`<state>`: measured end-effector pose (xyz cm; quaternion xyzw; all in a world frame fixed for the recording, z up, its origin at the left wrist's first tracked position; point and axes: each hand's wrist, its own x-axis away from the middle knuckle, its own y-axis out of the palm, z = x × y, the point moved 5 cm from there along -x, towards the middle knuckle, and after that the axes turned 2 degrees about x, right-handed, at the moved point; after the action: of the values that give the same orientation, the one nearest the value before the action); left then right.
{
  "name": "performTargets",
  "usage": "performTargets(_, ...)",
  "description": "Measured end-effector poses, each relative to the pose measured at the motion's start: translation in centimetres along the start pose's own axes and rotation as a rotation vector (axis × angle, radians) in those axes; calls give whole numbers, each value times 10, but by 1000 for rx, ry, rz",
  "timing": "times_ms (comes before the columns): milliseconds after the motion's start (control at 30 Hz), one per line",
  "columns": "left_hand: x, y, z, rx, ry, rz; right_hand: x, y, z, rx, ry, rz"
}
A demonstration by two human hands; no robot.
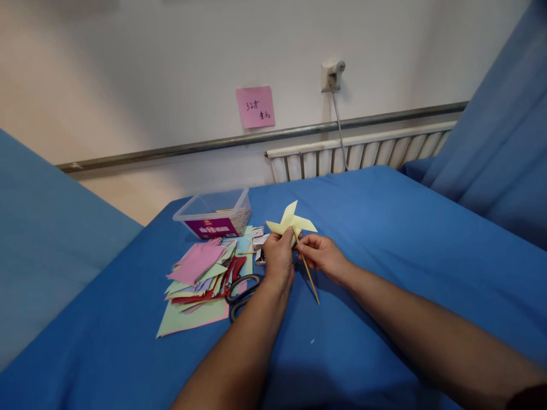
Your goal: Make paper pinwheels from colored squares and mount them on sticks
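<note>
A pale yellow paper pinwheel [291, 221] is held up over the blue table [384, 228], fixed on a thin wooden stick [309, 275] that slants down to the right. My left hand [278, 256] is closed on the pinwheel's lower edge. My right hand [321, 254] pinches the stick just under the paper. Both hands meet near the middle of the table.
A heap of coloured paper sheets [200, 279] lies left of my hands, with black scissors [241, 291] at its right edge. A clear plastic box [216, 214] with a purple label stands behind it. A pink note [255, 106] hangs on the wall above a radiator [359, 151].
</note>
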<state>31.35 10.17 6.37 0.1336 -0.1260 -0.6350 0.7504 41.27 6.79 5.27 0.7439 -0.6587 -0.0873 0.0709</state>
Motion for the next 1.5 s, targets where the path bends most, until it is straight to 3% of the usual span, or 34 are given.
performTargets(1167,2,1,-2,26,-5,3,-2,-2,-4,1,-44,27)
performTargets(1500,3,0,2,29,35,6,-1,-2,-3,33,-100,87)
